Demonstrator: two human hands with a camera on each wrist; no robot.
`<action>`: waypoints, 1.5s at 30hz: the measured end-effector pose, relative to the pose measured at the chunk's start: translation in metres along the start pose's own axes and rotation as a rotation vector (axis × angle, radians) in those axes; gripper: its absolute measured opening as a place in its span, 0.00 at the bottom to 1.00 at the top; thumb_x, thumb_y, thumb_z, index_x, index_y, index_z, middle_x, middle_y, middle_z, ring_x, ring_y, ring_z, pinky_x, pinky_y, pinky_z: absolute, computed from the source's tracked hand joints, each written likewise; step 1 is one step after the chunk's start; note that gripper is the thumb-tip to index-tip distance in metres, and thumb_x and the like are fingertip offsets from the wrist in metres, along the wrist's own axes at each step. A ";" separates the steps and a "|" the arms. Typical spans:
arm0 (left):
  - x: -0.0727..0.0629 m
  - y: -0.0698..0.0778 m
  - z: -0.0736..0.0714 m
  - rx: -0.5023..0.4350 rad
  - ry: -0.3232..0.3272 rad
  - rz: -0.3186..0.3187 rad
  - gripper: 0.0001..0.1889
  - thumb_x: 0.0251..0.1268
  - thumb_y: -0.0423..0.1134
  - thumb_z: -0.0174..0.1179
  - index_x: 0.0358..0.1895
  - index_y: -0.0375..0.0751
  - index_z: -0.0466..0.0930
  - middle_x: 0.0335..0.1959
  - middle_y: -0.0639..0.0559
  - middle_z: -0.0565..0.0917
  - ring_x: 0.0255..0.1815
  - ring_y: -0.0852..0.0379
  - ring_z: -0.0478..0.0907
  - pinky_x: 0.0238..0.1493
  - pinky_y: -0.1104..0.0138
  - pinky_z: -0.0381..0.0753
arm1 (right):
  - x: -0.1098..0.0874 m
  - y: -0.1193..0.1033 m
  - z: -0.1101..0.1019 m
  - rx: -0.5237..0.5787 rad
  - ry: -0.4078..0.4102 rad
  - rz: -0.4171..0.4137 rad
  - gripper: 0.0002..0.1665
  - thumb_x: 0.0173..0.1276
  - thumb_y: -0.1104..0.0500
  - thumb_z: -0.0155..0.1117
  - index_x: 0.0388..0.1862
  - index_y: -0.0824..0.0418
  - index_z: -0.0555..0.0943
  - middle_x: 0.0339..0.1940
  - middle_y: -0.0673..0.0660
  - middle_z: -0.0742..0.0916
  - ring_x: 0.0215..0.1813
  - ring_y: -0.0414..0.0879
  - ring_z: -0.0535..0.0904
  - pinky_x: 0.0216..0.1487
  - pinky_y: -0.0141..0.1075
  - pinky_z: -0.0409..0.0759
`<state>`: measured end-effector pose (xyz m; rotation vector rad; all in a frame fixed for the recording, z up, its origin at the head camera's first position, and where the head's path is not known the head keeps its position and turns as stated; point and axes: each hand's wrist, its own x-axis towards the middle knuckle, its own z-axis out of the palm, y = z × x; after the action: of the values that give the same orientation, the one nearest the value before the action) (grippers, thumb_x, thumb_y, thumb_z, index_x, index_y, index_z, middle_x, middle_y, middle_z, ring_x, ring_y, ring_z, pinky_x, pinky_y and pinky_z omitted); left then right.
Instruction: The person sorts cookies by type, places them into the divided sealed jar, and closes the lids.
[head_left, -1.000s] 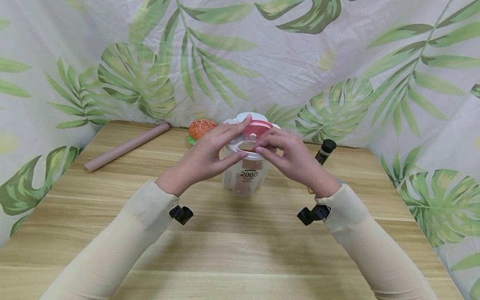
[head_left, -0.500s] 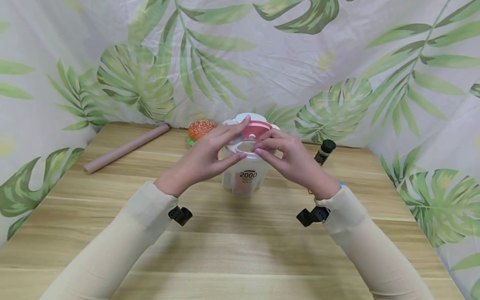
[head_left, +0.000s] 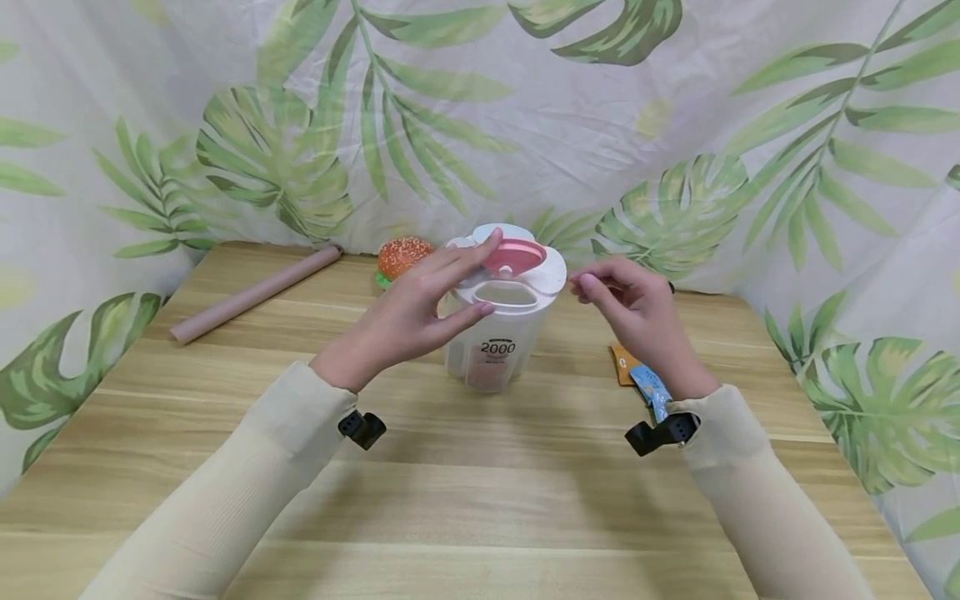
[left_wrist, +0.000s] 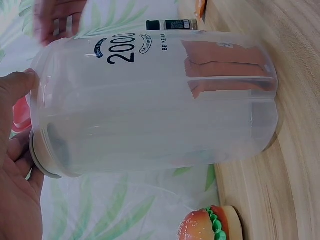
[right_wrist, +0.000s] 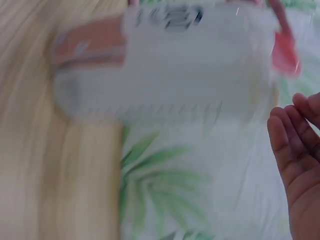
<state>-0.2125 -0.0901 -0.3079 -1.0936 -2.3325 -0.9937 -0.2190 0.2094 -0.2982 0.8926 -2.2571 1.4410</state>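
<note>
A clear plastic food storage container (head_left: 517,337) marked 2000 stands upright on the table. Its white lid (head_left: 552,273) has a pink flip cap (head_left: 517,258) raised behind an oval opening. My left hand (head_left: 405,312) spans the lid, with the thumb at the near rim and the fingers over the far left side. Inside, reddish-brown packets (left_wrist: 225,65) lie at the bottom, as the left wrist view shows. My right hand (head_left: 637,304) is just right of the lid, apart from it, fingers loosely bent and nothing visible in them.
An orange packet (head_left: 622,365) and a blue packet (head_left: 651,387) lie under my right wrist. A black-capped bottle (left_wrist: 172,24) is mostly hidden behind that hand in the head view. A toy burger (head_left: 402,258) and a pinkish roll (head_left: 255,293) sit at the back left.
The brown edge seen in the lid opening a second ago has gone down inside. My right hand has left the opening and moved right; my left hand has stayed put.
</note>
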 end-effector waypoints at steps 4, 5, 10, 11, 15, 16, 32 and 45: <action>0.000 0.000 0.000 0.001 0.004 0.001 0.41 0.72 0.41 0.69 0.83 0.45 0.59 0.68 0.44 0.81 0.72 0.48 0.76 0.76 0.52 0.75 | -0.011 0.022 -0.016 -0.152 -0.025 0.171 0.11 0.80 0.64 0.60 0.48 0.71 0.86 0.42 0.56 0.92 0.40 0.32 0.85 0.42 0.23 0.85; 0.000 0.000 -0.001 0.000 0.005 0.001 0.41 0.72 0.41 0.69 0.83 0.45 0.60 0.68 0.43 0.81 0.72 0.48 0.76 0.76 0.51 0.74 | -0.014 0.027 -0.020 -0.204 -0.047 0.229 0.12 0.81 0.61 0.60 0.50 0.68 0.86 0.43 0.61 0.91 0.40 0.34 0.85 0.40 0.23 0.84; -0.004 -0.001 -0.001 -0.009 0.014 -0.001 0.41 0.71 0.40 0.70 0.83 0.44 0.60 0.68 0.43 0.81 0.72 0.48 0.75 0.77 0.51 0.73 | -0.029 0.053 -0.032 -0.417 -0.243 0.481 0.20 0.83 0.52 0.57 0.60 0.66 0.82 0.51 0.67 0.89 0.47 0.53 0.85 0.46 0.39 0.85; -0.004 -0.001 -0.002 -0.011 0.016 -0.003 0.41 0.71 0.40 0.70 0.83 0.44 0.61 0.68 0.43 0.81 0.72 0.48 0.75 0.77 0.51 0.73 | -0.032 0.058 -0.034 -0.440 -0.281 0.518 0.21 0.84 0.52 0.57 0.62 0.67 0.81 0.53 0.68 0.88 0.50 0.56 0.85 0.49 0.44 0.85; -0.004 -0.001 -0.001 -0.014 0.016 -0.001 0.41 0.71 0.40 0.70 0.83 0.44 0.60 0.68 0.43 0.81 0.71 0.48 0.76 0.76 0.51 0.74 | -0.044 0.077 -0.040 -0.494 -0.363 0.612 0.23 0.83 0.57 0.57 0.64 0.75 0.76 0.55 0.73 0.86 0.55 0.64 0.84 0.55 0.55 0.85; -0.004 -0.001 -0.001 -0.016 0.015 -0.001 0.41 0.71 0.40 0.69 0.83 0.44 0.61 0.68 0.43 0.81 0.71 0.48 0.76 0.76 0.51 0.75 | -0.046 0.082 -0.041 -0.507 -0.373 0.629 0.24 0.82 0.58 0.57 0.65 0.76 0.75 0.55 0.75 0.86 0.55 0.66 0.84 0.55 0.56 0.85; 0.000 0.001 0.001 -0.020 0.004 -0.007 0.41 0.71 0.40 0.69 0.83 0.45 0.60 0.68 0.44 0.81 0.72 0.48 0.75 0.76 0.51 0.74 | -0.052 0.108 -0.041 -0.515 -0.487 0.749 0.39 0.79 0.60 0.61 0.80 0.75 0.59 0.63 0.83 0.79 0.28 0.51 0.80 0.28 0.40 0.79; 0.000 0.002 0.001 -0.021 0.004 -0.008 0.41 0.71 0.40 0.69 0.83 0.45 0.60 0.67 0.44 0.81 0.71 0.48 0.76 0.76 0.51 0.74 | -0.049 0.115 -0.046 -0.489 -0.478 0.715 0.43 0.75 0.59 0.67 0.78 0.79 0.60 0.61 0.80 0.80 0.61 0.69 0.80 0.58 0.56 0.82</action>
<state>-0.2108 -0.0884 -0.3073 -1.0900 -2.3306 -1.0249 -0.2607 0.3010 -0.3858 0.2856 -3.3092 0.8346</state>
